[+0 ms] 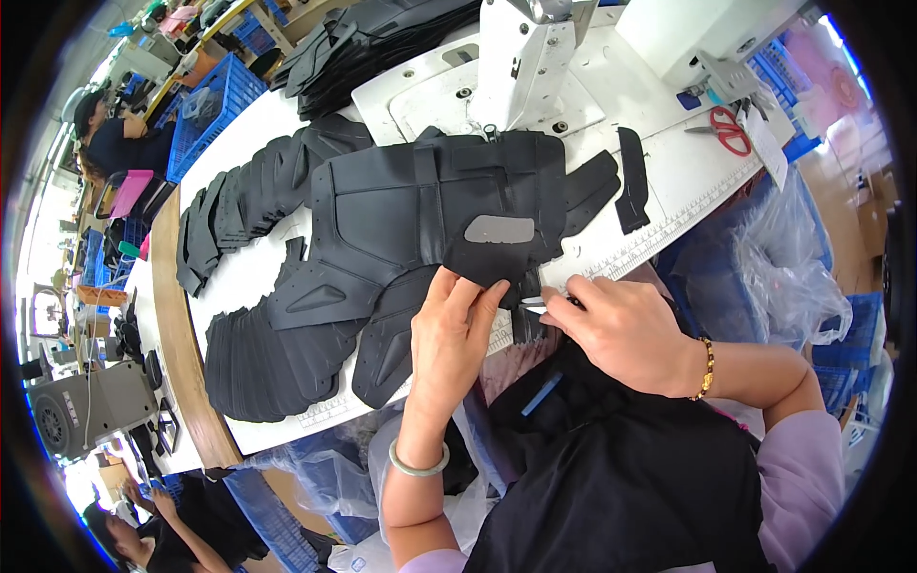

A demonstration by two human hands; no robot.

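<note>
A large stitched black panel (pixel 382 215), leather-like with raised seams and straps, lies across the white sewing table. At its near right edge, a flap (pixel 478 258) with an oval grey patch is turned up. My left hand (pixel 447 329) pinches the lower rim of this flap between thumb and fingers. Close beside it, my right hand (pixel 616 329) is closed on a small silvery tool (pixel 533 303), mostly hidden by the fingers. The tool's tip points at the panel's edge. A dark strip hangs just below the tip.
The white sewing machine (pixel 525 72) stands beyond the panel. Stacks of black pieces (pixel 277 363) lie at the left, and another stack (pixel 373 48) at the back. Red-handled scissors (pixel 731 132) and a loose black strip (pixel 631 181) lie right. A ruler (pixel 659 229) runs along the near edge.
</note>
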